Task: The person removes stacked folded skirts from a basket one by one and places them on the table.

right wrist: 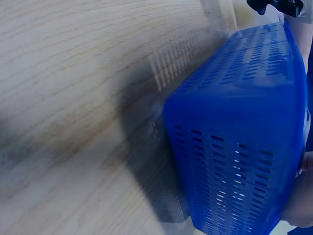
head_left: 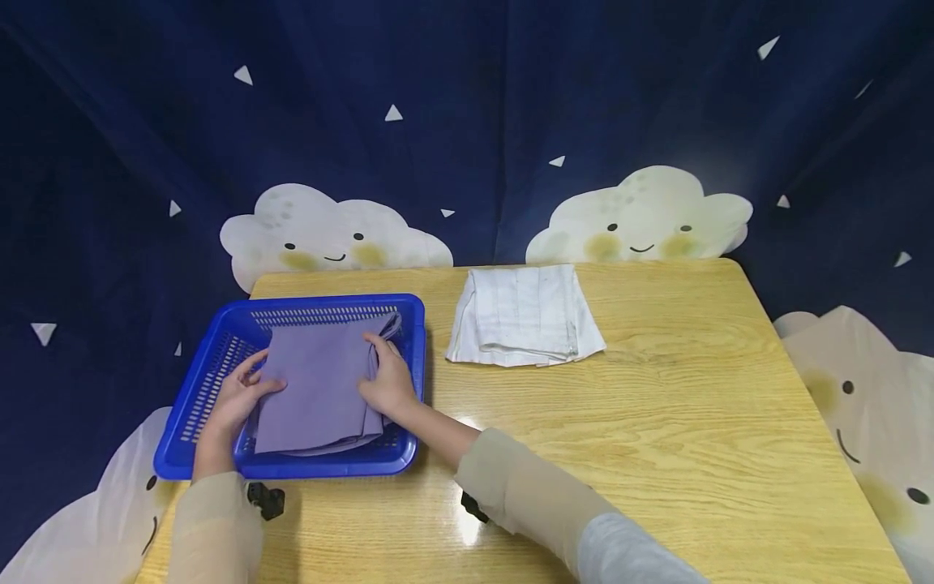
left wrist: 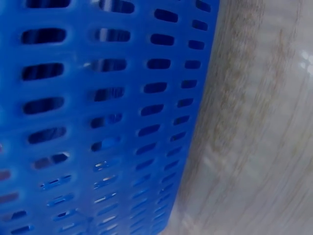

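Note:
A folded purple cloth (head_left: 317, 385) lies inside a blue plastic basket (head_left: 336, 469) in the head view. My left hand (head_left: 237, 397) holds the cloth's left edge, its thumb on top and the other fingers along the side, partly hidden. At the opposite edge my right hand (head_left: 389, 381) grips the cloth, with the thumb on the upper face and the fingers over the folded layers. The left wrist view is filled by the slotted basket wall (left wrist: 78, 117). In the right wrist view the basket's outer corner (right wrist: 230, 127) shows, with part of a hand at the right border.
A folded white cloth (head_left: 525, 316) lies on the wooden table (head_left: 671, 422), right of the basket and near the back edge. Behind the table hangs a dark blue curtain (head_left: 467, 97) with cloud and triangle prints.

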Demonstrator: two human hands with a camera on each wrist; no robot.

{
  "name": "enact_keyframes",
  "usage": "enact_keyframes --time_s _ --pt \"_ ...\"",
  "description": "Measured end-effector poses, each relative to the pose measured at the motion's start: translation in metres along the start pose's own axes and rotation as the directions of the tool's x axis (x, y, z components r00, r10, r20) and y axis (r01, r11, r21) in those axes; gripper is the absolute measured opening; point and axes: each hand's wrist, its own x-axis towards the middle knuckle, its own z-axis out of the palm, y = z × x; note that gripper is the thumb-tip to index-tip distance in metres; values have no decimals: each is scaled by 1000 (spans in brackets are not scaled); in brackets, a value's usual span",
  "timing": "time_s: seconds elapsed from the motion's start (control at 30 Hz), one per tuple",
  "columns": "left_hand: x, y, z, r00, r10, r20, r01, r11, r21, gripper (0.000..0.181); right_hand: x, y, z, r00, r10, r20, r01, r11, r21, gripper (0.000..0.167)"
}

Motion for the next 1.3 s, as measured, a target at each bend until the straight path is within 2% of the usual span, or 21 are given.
enact_keyframes --time_s 0.2,0.47,0.63,0.77,1.1,1.3 --pt "-1 3 -1 999 41 -25 -41 999 31 76 1 -3 -10 999 -30 11 30 999 12 68" --pt "-6 11 1 998 56 -31 -54 997 48 74 3 -4 -24 996 -83 13 82 996 29 67" --pt "-7 18 5 998 53 -36 -51 997 53 75 3 -6 -33 997 -65 49 64 998 10 68" --pt "-7 23 8 998 51 -46 -49 998 45 75 3 -8 -41 996 -74 44 74 997 8 67" --pt "-8 37 18 995 71 -75 -67 997 48 75 6 -5 -59 996 -77 42 76 997 32 67" --pt "-12 49 26 994 50 -98 -48 999 25 76 7 -4 -70 997 -50 66 45 997 70 68"
